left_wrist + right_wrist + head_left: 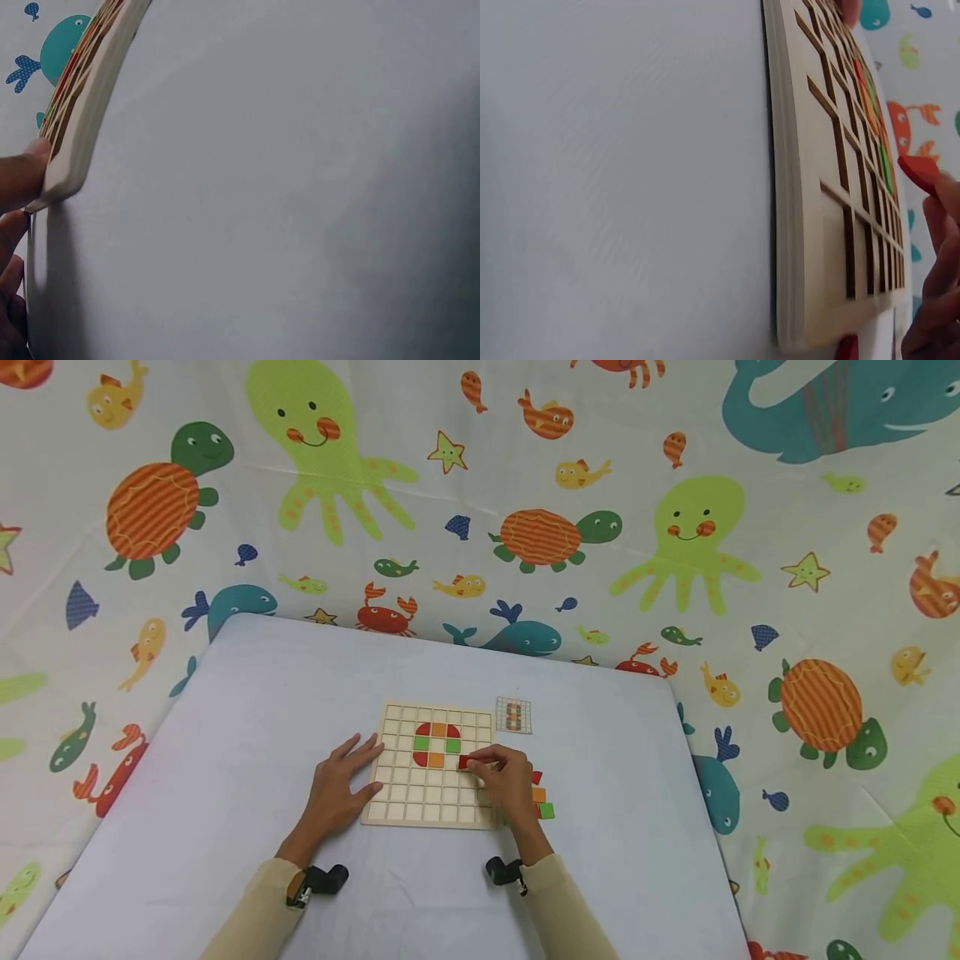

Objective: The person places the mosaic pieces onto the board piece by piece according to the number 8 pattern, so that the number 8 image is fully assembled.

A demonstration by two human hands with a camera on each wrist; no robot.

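Note:
A wooden grid board (427, 817) lies on the white table, with several red, orange and green tiles set in its upper middle cells around a bare cell. My right hand (512, 783) pinches a red tile (464, 762) with one curved edge between thumb and fingers, just above the board, right of the lower orange tile (437, 760). In the right wrist view the red tile (919, 171) is held clear of the grid. My left hand (333, 787) rests at the board's left edge, fingers spread; the left wrist view shows its thumb (30, 169) touching the board's corner.
Loose red, orange and green tiles (547, 811) lie right of the board, partly hidden by the right hand. A small pattern card (513, 727) lies beyond the board's upper right corner. A sea-animal printed cloth (420, 518) hangs behind the table.

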